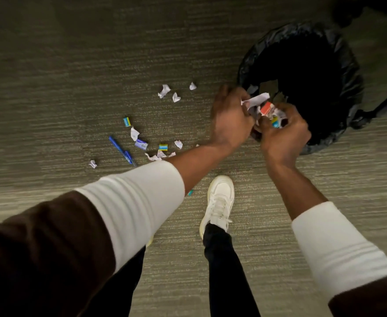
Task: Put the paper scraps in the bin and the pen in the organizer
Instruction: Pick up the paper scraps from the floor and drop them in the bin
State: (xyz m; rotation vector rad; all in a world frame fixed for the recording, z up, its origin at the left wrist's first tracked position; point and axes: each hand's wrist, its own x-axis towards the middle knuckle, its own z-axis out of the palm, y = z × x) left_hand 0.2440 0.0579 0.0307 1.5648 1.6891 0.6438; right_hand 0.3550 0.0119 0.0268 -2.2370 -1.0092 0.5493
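My white shoe [220, 197] stands nearest on the carpet floor [73, 76]. A small teal scrap [190, 192] lies just left of it, partly hidden under my left forearm. Further out to the left the blue pen [121, 151] lies flat on the floor among loose scraps [141, 144], white and coloured, and my forearm crosses the edge of this litter. Past them my left grip [230, 120] pinches a white strip. My right grip [284, 133] is clenched round a crumpled bunch, red, yellow and blue among white. These held scraps [268, 108] sit over the near rim of the bin [345, 72], which is black-lined and dark inside. Three more white bits [164, 91] lie on the floor left of the bin. A dark bar [384, 102] meets its right side.
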